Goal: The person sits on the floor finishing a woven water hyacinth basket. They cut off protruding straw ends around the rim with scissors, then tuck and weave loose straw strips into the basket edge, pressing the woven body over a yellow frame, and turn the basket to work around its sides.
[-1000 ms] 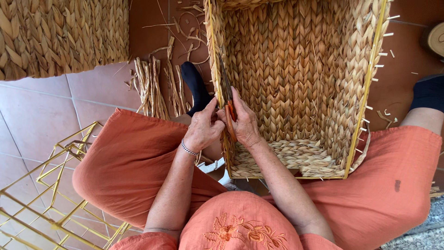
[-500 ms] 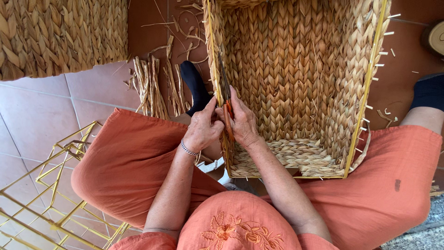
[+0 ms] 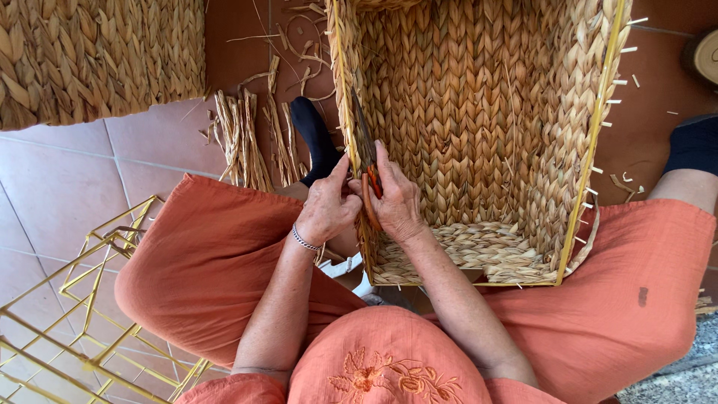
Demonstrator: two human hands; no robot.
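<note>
Here, the biggest thing before you is the woven basket (image 3: pixel 479 135), lying on its side across your lap with its open mouth toward the camera and its yellow wire frame (image 3: pixel 591 150) showing along the 3 o'clock edge. At 10 o'clock a second woven basket (image 3: pixel 97 52) fills the corner, and at 7 o'clock an empty yellow wire frame (image 3: pixel 82 314) stands on the tiled floor (image 3: pixel 60 187). A bundle of loose straw strands (image 3: pixel 250 142) lies on the tiles at 11 o'clock from your hands, just beside your dark sock (image 3: pixel 314 138). Your left hand (image 3: pixel 327 209), with a thin bracelet (image 3: pixel 305 239) at the wrist, is curled against the outside of the basket's left wall, fingertips pinched at the rim. Your right hand (image 3: pixel 396 202) is on the inside of that same wall, closed around the orange handles of a pair of pliers (image 3: pixel 368 161) whose dark nose points toward 12 o'clock along the rim; whether the nose grips a strand is hard to make out.
</note>
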